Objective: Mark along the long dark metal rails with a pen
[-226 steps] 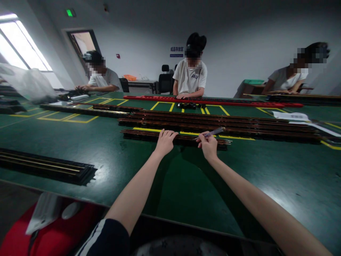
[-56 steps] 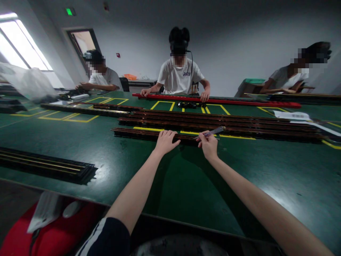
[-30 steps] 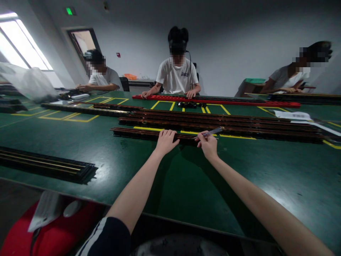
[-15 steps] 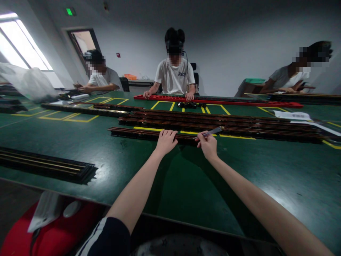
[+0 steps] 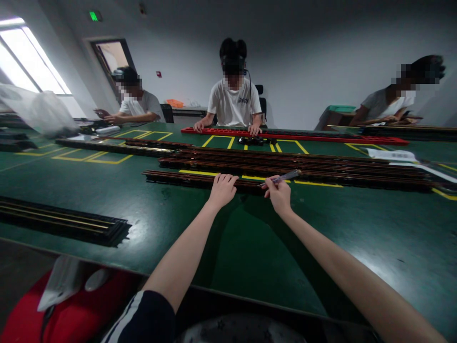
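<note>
A long dark strip with brownish edges (image 5: 178, 178) lies across the table in front of me. My left hand (image 5: 223, 189) is laid over it, fingers bent across its top and closed on it; the thumb is partly hidden. Just to the right, my right hand (image 5: 279, 194) pinches a slim screwdriver with a clear handle (image 5: 287, 175). Its shaft points left and down, and the tip meets the strip, though the exact contact spot is too small to make out.
Several similar strips (image 5: 303, 164) lie side by side behind my hands. More dark strips (image 5: 64, 221) rest at the near left on the green table (image 5: 150, 257). Across the table a person (image 5: 233, 102) handles a long red strip (image 5: 321, 136). Two other people sit left and right.
The strip under my left hand has shifted slightly left, while both my hands stay almost in place. The red strip opposite has slid a little right.
</note>
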{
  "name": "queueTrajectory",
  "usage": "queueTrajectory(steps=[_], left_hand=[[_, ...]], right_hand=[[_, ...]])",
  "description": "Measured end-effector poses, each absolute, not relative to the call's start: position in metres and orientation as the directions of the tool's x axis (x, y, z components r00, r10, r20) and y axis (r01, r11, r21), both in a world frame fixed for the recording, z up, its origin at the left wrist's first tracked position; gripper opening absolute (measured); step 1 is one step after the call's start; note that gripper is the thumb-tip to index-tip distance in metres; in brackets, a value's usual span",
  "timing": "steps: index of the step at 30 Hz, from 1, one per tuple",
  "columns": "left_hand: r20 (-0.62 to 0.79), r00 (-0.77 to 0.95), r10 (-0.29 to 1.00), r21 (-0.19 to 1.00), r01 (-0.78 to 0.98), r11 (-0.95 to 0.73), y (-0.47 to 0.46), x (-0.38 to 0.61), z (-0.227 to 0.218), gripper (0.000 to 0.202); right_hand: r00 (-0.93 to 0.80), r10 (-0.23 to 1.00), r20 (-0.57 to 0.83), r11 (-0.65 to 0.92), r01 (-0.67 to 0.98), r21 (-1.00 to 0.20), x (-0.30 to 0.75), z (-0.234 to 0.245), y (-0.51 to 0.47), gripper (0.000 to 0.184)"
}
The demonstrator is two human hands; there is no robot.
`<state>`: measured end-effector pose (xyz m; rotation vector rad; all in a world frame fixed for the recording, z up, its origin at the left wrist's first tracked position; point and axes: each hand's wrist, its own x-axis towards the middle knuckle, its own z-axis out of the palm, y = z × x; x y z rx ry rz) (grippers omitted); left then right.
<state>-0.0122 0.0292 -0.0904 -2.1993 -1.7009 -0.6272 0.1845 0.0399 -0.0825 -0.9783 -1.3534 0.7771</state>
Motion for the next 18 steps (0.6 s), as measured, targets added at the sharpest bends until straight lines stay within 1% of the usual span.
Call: queueTrajectory(steps=[5,12,18], left_hand=[[0.497,0.209,0.842,0.042,0.964,-0.264,0.0278,-0.0119,-0.0887,0.041],[0.488,0.211,0.847,0.059,0.96,-0.273,0.0286,-0.0127,-0.0895,0.041],[0.476,0.209,0.854,0.066,0.96,-0.272,0.0275,-0.0123,-0.0879,0.041]], right_hand=[[0.139,0.888,0.439,0.429,0.096,-0.898,0.1859,-0.083,0.0399,0.033],[0.115,0.902,0.416,0.406,0.101,-0.908,0.1868,-0.0825,0.0396,0.031],[0.141,0.898,0.417,0.405,0.108,-0.908,0.1859,-0.0814,0.0389,0.031]])
